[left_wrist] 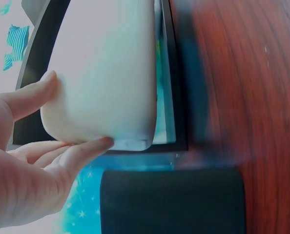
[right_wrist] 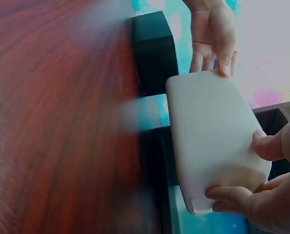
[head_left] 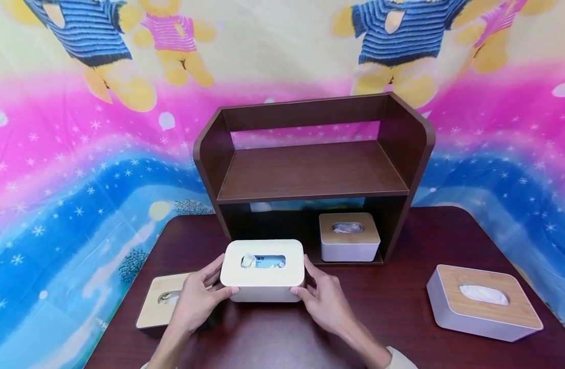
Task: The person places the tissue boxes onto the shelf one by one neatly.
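A white tissue box (head_left: 264, 277) with an oval opening is held off the table by both hands, in front of the shelf's lower compartment. The left hand (head_left: 200, 294) grips its left end, thumb on the near side. At the opposite end the right hand (head_left: 326, 300) grips it the same way. In the left wrist view the box's pale side (left_wrist: 106, 73) shows between thumb and fingers. The right wrist view shows both hands on the box (right_wrist: 213, 131), raised above the dark red tabletop.
A two-tier dark brown shelf (head_left: 310, 171) stands at the back. A wood-topped tissue box (head_left: 349, 250) sits in its lower right. Another wood-topped tissue box (head_left: 476, 318) lies at the right; a dark-sided one with a pale top (head_left: 155, 312) stands left, beside the left hand.
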A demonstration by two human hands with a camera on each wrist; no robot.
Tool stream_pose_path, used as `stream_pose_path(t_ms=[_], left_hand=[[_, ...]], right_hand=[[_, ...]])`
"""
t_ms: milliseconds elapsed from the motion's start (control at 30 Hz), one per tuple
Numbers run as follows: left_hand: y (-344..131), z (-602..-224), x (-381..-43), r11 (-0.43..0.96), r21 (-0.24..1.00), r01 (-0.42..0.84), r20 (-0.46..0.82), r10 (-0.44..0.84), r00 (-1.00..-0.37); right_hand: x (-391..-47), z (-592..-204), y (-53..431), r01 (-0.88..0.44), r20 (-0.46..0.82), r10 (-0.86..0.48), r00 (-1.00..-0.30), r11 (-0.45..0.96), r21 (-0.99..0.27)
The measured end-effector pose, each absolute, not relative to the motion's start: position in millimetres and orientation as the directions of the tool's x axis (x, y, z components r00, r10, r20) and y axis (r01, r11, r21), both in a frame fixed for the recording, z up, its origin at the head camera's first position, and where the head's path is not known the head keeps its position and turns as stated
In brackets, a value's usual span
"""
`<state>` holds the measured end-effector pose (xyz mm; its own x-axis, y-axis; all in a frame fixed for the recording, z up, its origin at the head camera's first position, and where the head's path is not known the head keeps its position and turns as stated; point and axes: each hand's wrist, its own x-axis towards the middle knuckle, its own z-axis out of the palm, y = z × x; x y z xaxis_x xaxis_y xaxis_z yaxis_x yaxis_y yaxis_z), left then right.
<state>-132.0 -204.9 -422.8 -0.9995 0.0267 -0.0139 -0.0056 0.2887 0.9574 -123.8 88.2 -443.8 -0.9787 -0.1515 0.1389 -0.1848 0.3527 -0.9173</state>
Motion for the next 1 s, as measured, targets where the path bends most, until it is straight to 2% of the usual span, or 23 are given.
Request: stream_pose_path(t_ms=[400,733,1000], left_hand=[[-173,-431,-140,0.124,0.991,0.044,0.048,-0.024,-0.999],[-156,-433,-162,0.159,0.982,0.099,0.115,-0.092,-0.989],[-153,-433,-175,0.207,0.970,0.125,0.150,-0.112,-0.982]], right_hand=[[-136,-436,105,-0.233,0.212,-0.097,-0.972,0.390,-0.891],[-156,-437,111,-0.244,0.277,-0.010,-0.961,0.501,-0.830],[-165,-440,107,-0.235,0.295,0.046,-0.955,0.494,-0.837]])
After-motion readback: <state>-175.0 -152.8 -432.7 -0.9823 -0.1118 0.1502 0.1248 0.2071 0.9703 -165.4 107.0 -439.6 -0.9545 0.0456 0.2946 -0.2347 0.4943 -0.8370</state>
